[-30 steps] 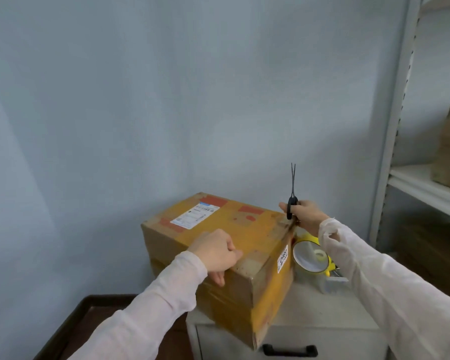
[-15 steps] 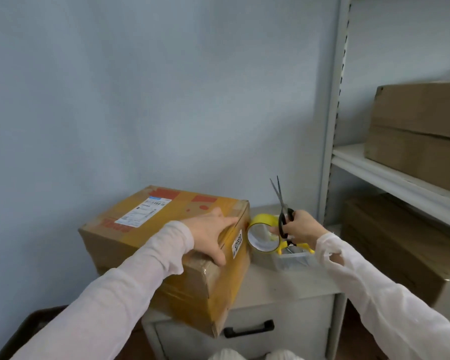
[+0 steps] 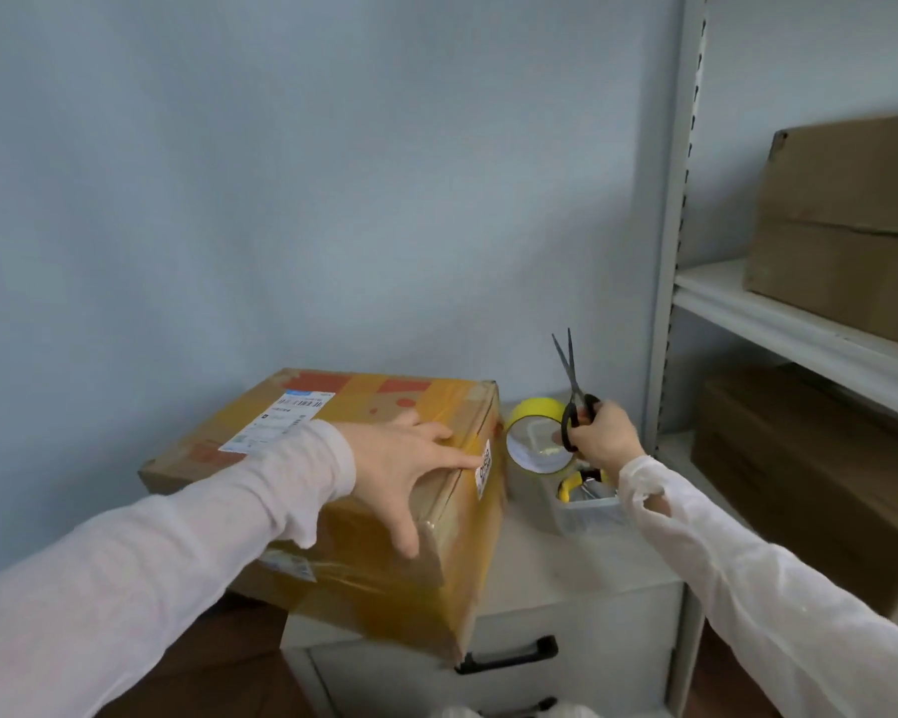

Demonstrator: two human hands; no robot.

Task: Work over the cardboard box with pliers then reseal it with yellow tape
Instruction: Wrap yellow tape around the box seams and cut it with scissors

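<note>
A cardboard box [image 3: 364, 557] wrapped in yellow tape, with a white shipping label on top, sits on a low grey cabinet [image 3: 581, 619] and overhangs its left edge. My left hand [image 3: 403, 466] lies spread flat on the box's top near its right edge, fingers straight. My right hand [image 3: 600, 435] grips the black handles of a pair of scissors [image 3: 571, 380], blades pointing up and slightly apart. A roll of yellow tape [image 3: 535, 432] stands on edge just right of the box. Yellow-handled pliers [image 3: 574, 484] lie in a clear container below my right hand, partly hidden.
The clear plastic container [image 3: 587, 513] sits on the cabinet top beside the tape. The cabinet's drawer has a black handle [image 3: 509, 658]. A grey metal shelving unit [image 3: 667, 303] stands at the right, with brown cardboard boxes [image 3: 841, 241] on its shelves. A plain wall is behind.
My left hand has gone from curled at the box's near edge to spread flat on its top. My right hand with the scissors has moved off the box's corner to above the tape and container.
</note>
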